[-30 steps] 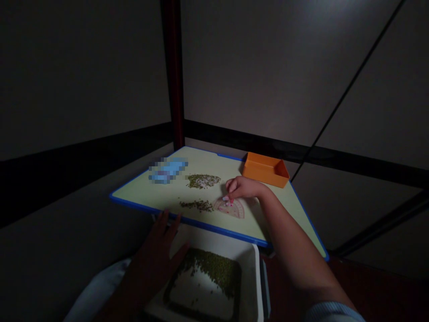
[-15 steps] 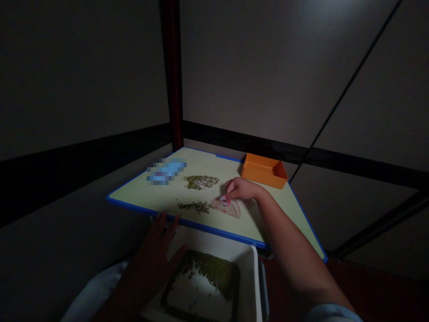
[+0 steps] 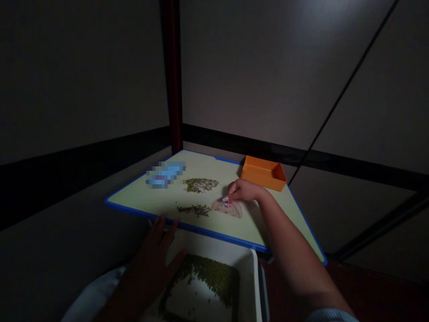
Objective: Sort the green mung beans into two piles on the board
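Note:
My right hand [image 3: 243, 191] is closed in a pinch over the board, its fingertips at the upper part of a clear pinkish protractor [image 3: 231, 211] lying flat. A small pink and white patch shows at the fingertips; I cannot tell if it belongs to the protractor. Left of the protractor, a thin scatter of small green grains [image 3: 196, 209] lies on the board, with a larger grain pile [image 3: 201, 184], pale in its middle, behind it. My left hand [image 3: 154, 250] is dark, with fingers spread at the board's front edge, above the white tub, and holds nothing visible.
The cream board [image 3: 140, 194] has a blue rim. An orange box [image 3: 263, 173] stands at its back right, and a blurred blue packet [image 3: 166, 173] lies at the left. Below the front edge is a white tub [image 3: 253, 273] holding green grains [image 3: 214, 277]. Walls [image 3: 251, 80] stand close behind.
My right hand's fingertips have shifted very slightly on the protractor. The view has tilted a little. My left hand stays spread at the board's edge.

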The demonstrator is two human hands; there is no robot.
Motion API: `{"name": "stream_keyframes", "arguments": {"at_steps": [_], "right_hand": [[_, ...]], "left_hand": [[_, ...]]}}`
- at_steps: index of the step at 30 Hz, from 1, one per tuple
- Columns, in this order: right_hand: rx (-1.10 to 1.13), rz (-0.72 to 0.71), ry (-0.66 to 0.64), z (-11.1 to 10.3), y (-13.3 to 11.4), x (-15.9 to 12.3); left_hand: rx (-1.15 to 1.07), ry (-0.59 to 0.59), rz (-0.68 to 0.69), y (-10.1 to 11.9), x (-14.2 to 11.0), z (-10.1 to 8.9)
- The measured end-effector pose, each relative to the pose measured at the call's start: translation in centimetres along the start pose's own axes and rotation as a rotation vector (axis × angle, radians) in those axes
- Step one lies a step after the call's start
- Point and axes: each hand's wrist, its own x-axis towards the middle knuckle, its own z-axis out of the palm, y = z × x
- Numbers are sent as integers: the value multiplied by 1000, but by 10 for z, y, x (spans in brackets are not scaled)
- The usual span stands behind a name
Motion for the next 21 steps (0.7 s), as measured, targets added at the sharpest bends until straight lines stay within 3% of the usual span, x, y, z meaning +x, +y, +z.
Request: {"name": "stream_keyframes", "arguments": {"at_steps": [5, 9, 16, 21], "right_hand": [[-31, 5, -6, -3, 4, -2], [-141, -16, 8, 5, -8, 1], [-391, -50, 198, 23, -30, 8], [-554, -48, 254, 34, -32, 13]], "left_hand": [[13, -25, -12, 3, 1, -3], [9, -50, -22, 3, 2, -3], [8, -54, -29, 4, 3, -5], [-2, -58, -19, 3, 2, -5]]}}
